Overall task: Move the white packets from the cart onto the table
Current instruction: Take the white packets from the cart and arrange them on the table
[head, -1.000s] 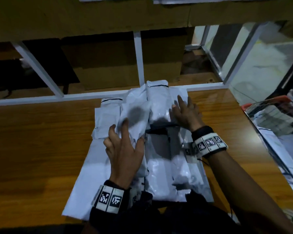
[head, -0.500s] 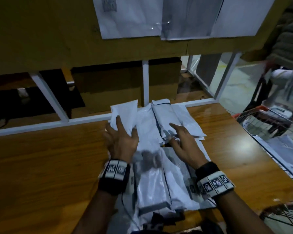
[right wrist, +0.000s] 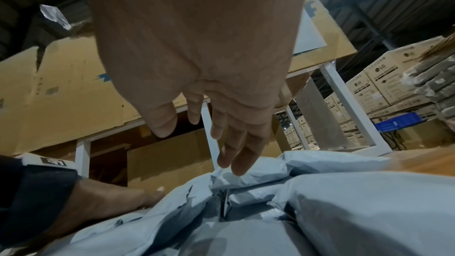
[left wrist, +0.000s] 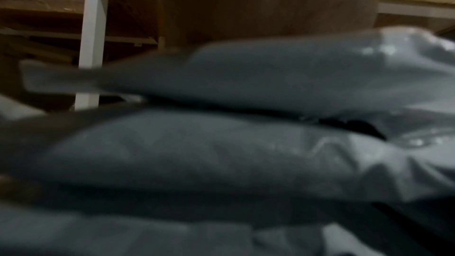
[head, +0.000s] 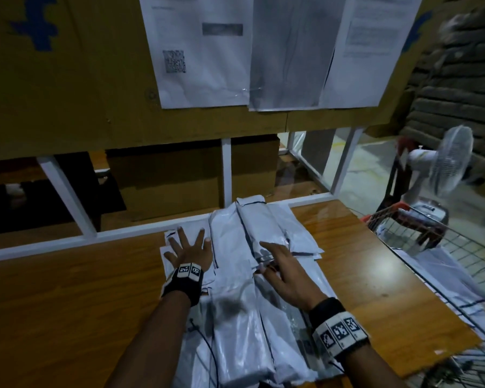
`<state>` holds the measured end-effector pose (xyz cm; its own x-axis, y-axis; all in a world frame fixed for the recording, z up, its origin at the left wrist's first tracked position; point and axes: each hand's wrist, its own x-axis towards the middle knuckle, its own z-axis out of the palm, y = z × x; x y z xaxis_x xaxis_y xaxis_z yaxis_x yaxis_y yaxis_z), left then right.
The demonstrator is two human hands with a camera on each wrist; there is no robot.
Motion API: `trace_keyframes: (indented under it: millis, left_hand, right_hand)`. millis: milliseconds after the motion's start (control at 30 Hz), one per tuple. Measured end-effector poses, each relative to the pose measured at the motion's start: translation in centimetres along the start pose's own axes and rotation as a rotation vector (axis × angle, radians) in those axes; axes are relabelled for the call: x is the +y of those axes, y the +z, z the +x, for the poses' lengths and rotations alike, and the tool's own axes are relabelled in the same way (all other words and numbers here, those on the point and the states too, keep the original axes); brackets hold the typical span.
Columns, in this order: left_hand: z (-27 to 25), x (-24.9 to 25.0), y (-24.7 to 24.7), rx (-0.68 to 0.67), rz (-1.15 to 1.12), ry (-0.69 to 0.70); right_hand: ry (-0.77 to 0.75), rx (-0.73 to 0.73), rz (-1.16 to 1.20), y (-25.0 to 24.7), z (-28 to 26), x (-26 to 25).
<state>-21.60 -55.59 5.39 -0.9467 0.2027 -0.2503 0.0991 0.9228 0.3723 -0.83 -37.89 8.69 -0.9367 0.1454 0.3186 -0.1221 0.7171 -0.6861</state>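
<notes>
White glossy plastic packets [head: 235,301] heaped overlapping, mid wooden table [head: 67,312]; more in wire cart [head: 443,247] at right | left hand [head: 189,252] flat, fingers splayed, pressing pile's left edge | right hand [head: 284,271] fingers straight, relaxed, just over pile, holding nothing

1. A warehouse is indicated — stacked cartons [right wrist: 384,83] are seen under a high dark roof.
2. Printed sheets [head: 205,51] are taped to cardboard; a wire cart [head: 437,242] of packets [head: 445,275] is parked beside the table [head: 53,303].

Head view looking steeply down over spread fingers [head: 189,242], both wrist views skimming close over the same glossy white plastic packets [right wrist: 344,211]
</notes>
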Motion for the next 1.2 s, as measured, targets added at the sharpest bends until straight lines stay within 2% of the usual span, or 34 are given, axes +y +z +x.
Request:
trace_keyframes:
  millis: [133,267,333,467,500,567,633,733,900,1000,1200]
  left_hand:
    - [0.1,-0.1,0.1,-0.010,0.034,-0.017]
    - [-1.6,1.4,-1.2,0.194,-0.016,0.023]
    - [-3.3,1.8,-2.3,0.241,-0.068,0.060]
    - [-7.6,1.9,-3.1,0.188,-0.136,0.115]
    - [-9.1,1.9,-3.1,0.202,-0.142,0.168]
    - [-12.2,1.6,-2.3,0.303,-0.132,0.379]
    - [-14.4,0.9,-0.7,0.345,-0.137,0.559]
    - [-17.2,0.3,1.5,0.130,-0.253,0.541]
    - [-20.4,1.5,3.9,0.051,-0.358,0.683]
    - [-21.3,3.4,4.0,0.031,-0.378,0.776]
    - [-23.0,7.7,6.1,0.092,-0.427,0.941]
  right_hand:
    - [-0.001,0.002,-0.013,0.3,-0.1,0.1]
    - [-0.017,0.037,0.010,0.5,-1.0,-0.7]
    - [-0.018,0.037,0.017,0.7,-1.9,-1.0]
    - [0.013,0.047,0.027,0.9,-3.8,-1.7]
    - [0.018,0.061,0.027,0.8,-4.3,-1.9]
    - [0.006,0.109,0.012,0.7,-5.3,-2.4]
    - [0.031,0.127,-0.022,0.4,-6.5,-2.8]
    - [0.130,0.165,-0.036,-0.5,-8.9,-3.5]
    - [0.229,0.248,-0.078,-2.9,-13.1,-3.6]
    - [0.315,0.313,-0.109,-4.8,-15.6,-3.2]
    - [0.394,0.441,-0.139,-8.3,-20.6,-1.7]
